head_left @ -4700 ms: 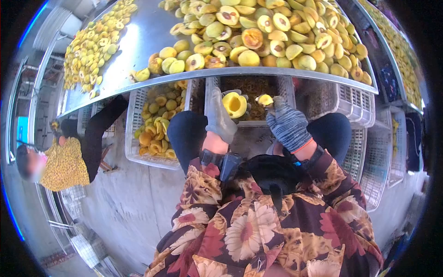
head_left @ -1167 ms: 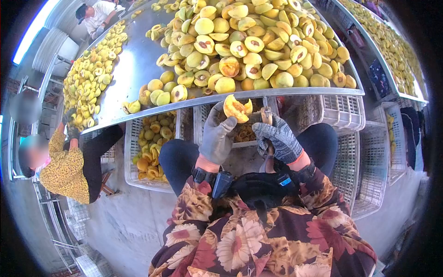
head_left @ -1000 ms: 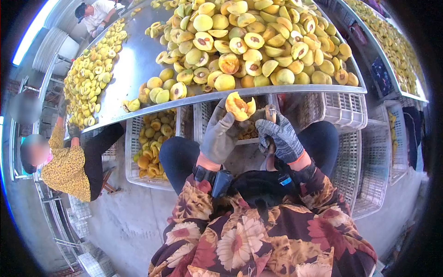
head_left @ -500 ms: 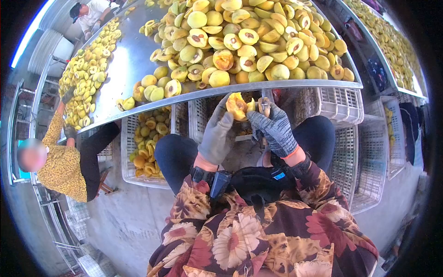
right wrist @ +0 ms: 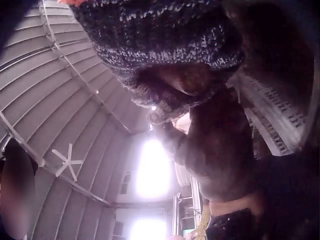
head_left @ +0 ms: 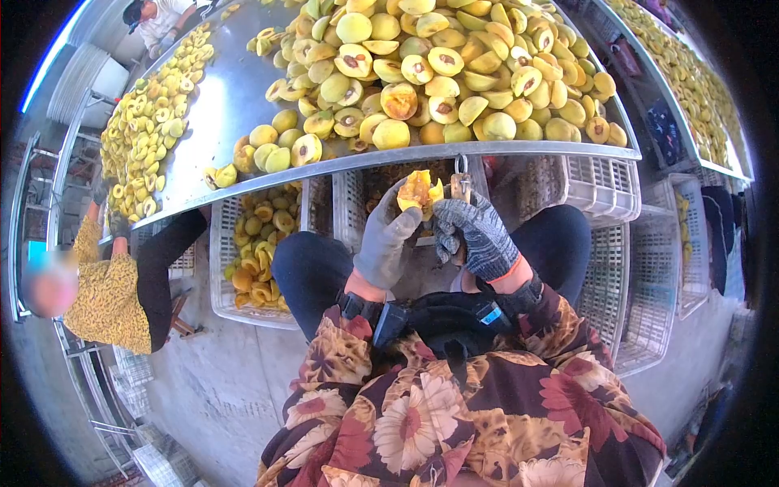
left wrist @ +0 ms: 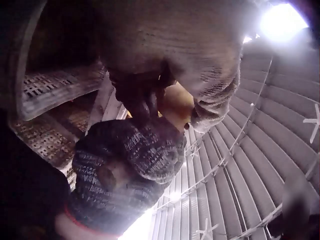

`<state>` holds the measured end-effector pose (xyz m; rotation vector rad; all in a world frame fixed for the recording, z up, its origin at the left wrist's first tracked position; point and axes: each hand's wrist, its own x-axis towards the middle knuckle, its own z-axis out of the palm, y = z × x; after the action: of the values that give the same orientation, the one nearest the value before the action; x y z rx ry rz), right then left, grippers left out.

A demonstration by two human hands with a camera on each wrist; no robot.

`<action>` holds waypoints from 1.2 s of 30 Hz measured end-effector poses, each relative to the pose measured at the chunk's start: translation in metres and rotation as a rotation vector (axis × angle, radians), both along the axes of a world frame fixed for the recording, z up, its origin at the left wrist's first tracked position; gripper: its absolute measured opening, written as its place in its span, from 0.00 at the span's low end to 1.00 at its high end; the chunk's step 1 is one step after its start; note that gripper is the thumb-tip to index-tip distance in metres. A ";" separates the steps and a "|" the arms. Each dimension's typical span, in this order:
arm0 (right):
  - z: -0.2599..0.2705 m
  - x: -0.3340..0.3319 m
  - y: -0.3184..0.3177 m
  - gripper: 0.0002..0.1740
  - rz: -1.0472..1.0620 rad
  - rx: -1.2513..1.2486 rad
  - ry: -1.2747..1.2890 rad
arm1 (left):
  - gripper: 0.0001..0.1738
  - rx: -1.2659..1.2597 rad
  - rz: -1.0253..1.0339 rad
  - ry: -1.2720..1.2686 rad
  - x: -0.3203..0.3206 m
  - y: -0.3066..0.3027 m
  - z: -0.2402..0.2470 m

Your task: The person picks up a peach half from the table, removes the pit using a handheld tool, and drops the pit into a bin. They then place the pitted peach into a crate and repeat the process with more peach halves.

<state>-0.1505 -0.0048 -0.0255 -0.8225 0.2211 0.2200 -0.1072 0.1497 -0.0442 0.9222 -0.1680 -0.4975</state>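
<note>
In the head view my left hand (head_left: 381, 243), in a grey coated glove, holds a torn yellow peach half (head_left: 418, 193) between fingers and thumb. Its flesh is ragged and orange-brown inside. My right hand (head_left: 479, 234), in a dark knitted glove, grips a wood-handled tool (head_left: 460, 188) with a small metal loop on top. The right fingertips are right at the peach's side. From the left wrist view, part of the peach (left wrist: 176, 104) shows between both gloves, mostly covered. The right wrist view shows the handle's round end (right wrist: 194, 80) inside the curled fingers.
Ahead stands a metal table (head_left: 235, 122) heaped with peach halves (head_left: 438, 81), its edge just beyond my hands. A crate of peach halves (head_left: 223, 284) is at lower left; white crates (head_left: 596, 187) stand right. Another person (head_left: 109, 300) works at the left side.
The right hand, bare of the tool's clear outline at first, now grips it upright and has come left against the peach half. The left hand has tipped the peach half, which looks more torn.
</note>
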 end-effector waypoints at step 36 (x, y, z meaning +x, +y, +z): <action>-0.018 0.001 -0.020 0.25 0.123 -1.687 -0.348 | 0.44 0.924 0.169 -0.928 0.033 0.049 0.010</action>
<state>-0.1495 -0.0250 -0.0433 -2.5252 -0.0305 -0.0586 -0.0746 0.1986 -0.0338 2.0187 -0.7299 0.0874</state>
